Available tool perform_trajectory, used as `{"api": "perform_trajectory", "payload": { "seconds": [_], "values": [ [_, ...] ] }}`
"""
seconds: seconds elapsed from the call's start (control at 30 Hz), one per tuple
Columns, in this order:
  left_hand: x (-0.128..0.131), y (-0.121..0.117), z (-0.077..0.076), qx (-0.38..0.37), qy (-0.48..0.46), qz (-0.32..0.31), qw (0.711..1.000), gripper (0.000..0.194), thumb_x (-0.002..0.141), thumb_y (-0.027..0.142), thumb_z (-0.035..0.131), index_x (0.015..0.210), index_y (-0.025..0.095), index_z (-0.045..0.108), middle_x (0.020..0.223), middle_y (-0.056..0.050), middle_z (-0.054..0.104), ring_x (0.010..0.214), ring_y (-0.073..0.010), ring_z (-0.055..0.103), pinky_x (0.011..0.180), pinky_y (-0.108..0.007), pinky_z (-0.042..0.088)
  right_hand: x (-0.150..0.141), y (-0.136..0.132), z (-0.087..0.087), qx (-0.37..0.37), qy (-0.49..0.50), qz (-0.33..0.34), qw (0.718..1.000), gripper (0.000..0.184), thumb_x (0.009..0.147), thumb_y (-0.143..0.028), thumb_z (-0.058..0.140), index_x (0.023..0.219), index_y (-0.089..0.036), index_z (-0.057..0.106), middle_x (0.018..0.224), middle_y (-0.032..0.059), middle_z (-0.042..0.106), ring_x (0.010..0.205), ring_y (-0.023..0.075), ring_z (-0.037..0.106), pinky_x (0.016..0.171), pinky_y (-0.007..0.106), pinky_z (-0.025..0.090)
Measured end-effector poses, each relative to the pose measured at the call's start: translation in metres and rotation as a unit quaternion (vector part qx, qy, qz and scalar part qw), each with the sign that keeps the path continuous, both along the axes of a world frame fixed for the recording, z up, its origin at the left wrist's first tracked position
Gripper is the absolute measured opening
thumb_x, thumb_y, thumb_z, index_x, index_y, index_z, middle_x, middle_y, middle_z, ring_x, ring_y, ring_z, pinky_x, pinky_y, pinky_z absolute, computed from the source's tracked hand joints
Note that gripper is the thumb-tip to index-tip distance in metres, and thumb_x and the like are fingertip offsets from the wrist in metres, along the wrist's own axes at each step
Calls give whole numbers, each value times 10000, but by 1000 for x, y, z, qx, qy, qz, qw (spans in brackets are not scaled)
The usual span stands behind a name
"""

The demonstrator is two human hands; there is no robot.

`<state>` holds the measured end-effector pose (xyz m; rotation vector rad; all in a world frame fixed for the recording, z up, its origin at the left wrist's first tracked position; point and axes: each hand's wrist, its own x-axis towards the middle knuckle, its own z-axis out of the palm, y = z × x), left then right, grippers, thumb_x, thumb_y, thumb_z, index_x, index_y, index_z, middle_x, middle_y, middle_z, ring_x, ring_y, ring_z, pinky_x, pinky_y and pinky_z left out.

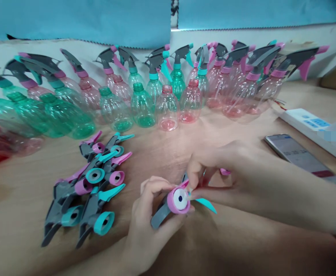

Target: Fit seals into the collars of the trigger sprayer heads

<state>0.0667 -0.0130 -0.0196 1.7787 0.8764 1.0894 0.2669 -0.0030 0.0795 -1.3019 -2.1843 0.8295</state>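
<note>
My left hand (142, 218) is wrapped round a grey and pink trigger spray head (172, 203), its pink collar turned up toward me. Inside the collar sits a white disc with a dark hole in its middle. Thumb and finger of my right hand (216, 165) pinch together at the collar's right edge; a small pale bit shows between them, too blurred to name. Beneath my right hand lies a spray head with a turquoise trigger (206, 205), partly covered. A pink collar (225, 171) peeks out behind my right fingers.
Left of my hands lies a pile of spray heads (94, 176) with pink and turquoise collars. Open green bottles (143, 105) and red bottles (168, 109) stand before several with spray heads fitted (222, 84). A phone (297, 153) and a white box (312, 119) lie at right.
</note>
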Motion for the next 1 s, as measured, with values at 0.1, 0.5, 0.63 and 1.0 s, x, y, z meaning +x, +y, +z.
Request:
{"api": "perform_trajectory", "payload": {
  "seconds": [0.1,0.5,0.63,1.0],
  "values": [
    [-1,0,-1,14,3,-4,1000,337,769,191,694,1024,275,491,989,-29,505,868,-194,576,721,-334,494,-2,-2,-3,13,-25,17,999,55,792,-205,628,767,-248,605,620,-111,598,507,32,490,431,150,326],
    [-2,0,0,14,15,-14,1000,313,781,189,686,1015,271,494,939,-26,532,865,-207,565,713,-343,471,-5,-3,-7,25,-38,76,996,143,815,-109,524,818,-215,620,742,-31,640,636,100,570,579,219,396],
    [-4,0,0,6,7,-22,1000,345,787,136,668,1050,275,493,962,-25,525,910,-206,558,747,-338,463,-6,-6,-5,41,-14,98,994,184,813,-76,484,830,-222,593,752,-42,624,622,92,548,556,214,378],
    [-5,0,-3,74,19,-18,997,285,839,229,630,1083,286,496,971,-30,561,936,-220,530,815,-388,432,-3,-6,-4,21,-26,106,994,188,802,-58,493,838,-227,567,766,-62,618,649,89,545,576,208,375]
  ]
}}
